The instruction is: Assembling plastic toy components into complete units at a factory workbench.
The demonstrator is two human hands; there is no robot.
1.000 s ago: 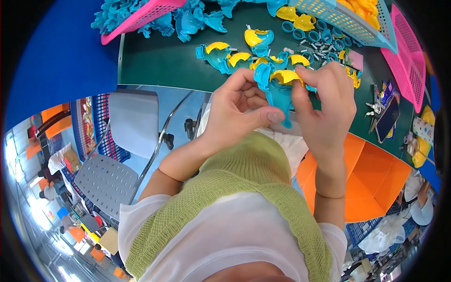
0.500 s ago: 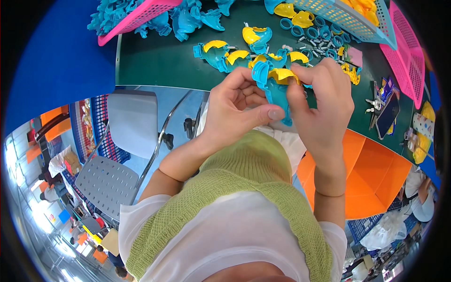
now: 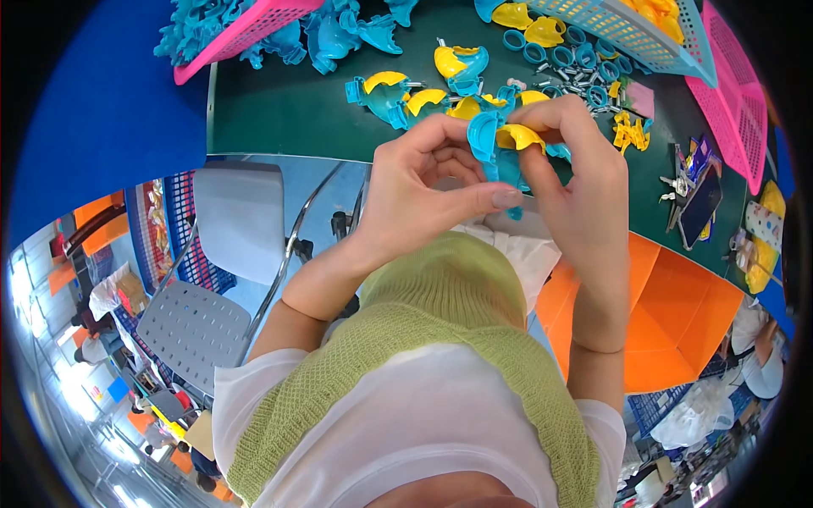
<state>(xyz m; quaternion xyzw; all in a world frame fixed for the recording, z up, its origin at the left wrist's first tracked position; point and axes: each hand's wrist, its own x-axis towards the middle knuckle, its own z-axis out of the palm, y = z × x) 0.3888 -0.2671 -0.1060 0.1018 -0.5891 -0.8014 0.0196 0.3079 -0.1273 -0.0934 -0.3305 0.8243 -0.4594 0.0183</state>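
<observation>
Above the near table edge, my left hand [image 3: 415,188] is closed around a curved blue plastic shell [image 3: 485,135], thumb along its lower side. My right hand [image 3: 584,173] pinches a curved yellow plastic piece [image 3: 522,136] that sits against the shell's upper part. Fingers hide much of the shell, and I cannot tell whether the two pieces are joined. Just beyond my hands lie several similar blue shells with yellow pieces, among them one blue-and-yellow shell [image 3: 462,66] and another [image 3: 385,95] further left.
Blue rings [image 3: 584,56] and small metal pins [image 3: 576,89] are heaped at the back right. A pink basket [image 3: 246,30] stands back left, a light-blue basket [image 3: 644,38] back right. On the right lie a phone [image 3: 699,207] and keys [image 3: 675,184]. Below sits an orange bin [image 3: 677,313]; a grey chair [image 3: 241,220] is left.
The shell has turned in my hands, with its upper end shifting slightly right. My right hand has moved a little up and left around the yellow piece.
</observation>
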